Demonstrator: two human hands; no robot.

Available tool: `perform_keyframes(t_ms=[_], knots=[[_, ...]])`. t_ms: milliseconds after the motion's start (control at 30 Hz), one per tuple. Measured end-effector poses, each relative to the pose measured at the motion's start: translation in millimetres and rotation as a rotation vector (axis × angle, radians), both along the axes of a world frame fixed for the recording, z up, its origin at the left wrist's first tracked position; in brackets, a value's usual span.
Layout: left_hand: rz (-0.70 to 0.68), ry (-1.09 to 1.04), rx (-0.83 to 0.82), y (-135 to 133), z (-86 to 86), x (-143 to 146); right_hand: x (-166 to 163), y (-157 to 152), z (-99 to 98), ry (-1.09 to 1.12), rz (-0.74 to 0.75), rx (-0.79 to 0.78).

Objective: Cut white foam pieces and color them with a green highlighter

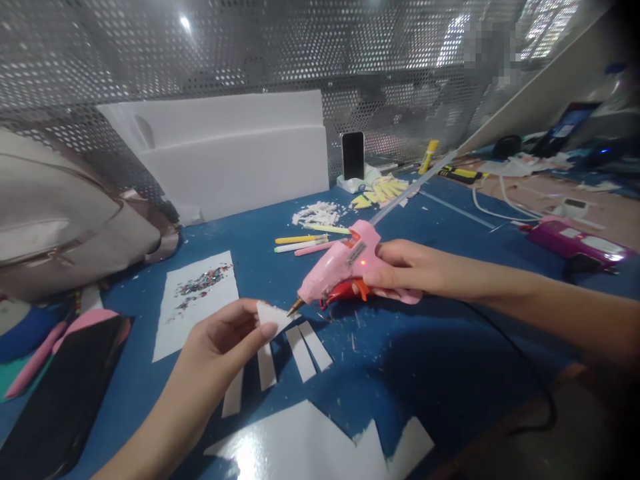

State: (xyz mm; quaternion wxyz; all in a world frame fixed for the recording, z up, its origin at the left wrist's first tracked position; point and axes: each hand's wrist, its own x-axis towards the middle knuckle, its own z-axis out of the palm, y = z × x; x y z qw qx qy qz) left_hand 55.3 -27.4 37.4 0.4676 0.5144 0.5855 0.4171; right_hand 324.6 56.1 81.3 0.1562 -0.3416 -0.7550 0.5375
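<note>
Above the blue tabletop (400, 380), the left hand (220, 340) is pinching a white triangular piece (271, 316) between thumb and fingers, seemingly gripping its edge so that one corner is facing the nozzle (295, 307); whether they are touching, I cannot tell. The right hand (395, 270) is wrapping around the handle of a pink hot-glue gun (327, 270), probably for reaching the orange trigger (363, 289) while aiming. The piece is looking flat, matte and slightly rough-edged; the gun is showing a lit indicator, with a translucent glue stick (395, 203) protruding behind.
</note>
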Motion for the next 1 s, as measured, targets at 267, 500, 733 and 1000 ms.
perform_keyframes(t_ms=[267, 500, 733, 1000], knots=[[0.004, -0.020, -0.018, 0.1, 1.8, 2.1, 2.6, 0.1, 0.6, -0.011, 0.001, -0.002], [-0.007, -0.037, -0.048, -0.2, -1.6, 0.2, 3.8, -0.9, 0.7, -0.013, -0.013, -0.016], [-0.024, -0.122, -0.082, 1.4, -5.5, -1.8, 5.1, -1.9, -1.6, 0.014, 0.001, -0.038], [-0.089, -0.297, -0.154, 2.6, -5.2, 0.6, 5.8, -1.9, -4.4, 0.048, -0.016, -0.041]])
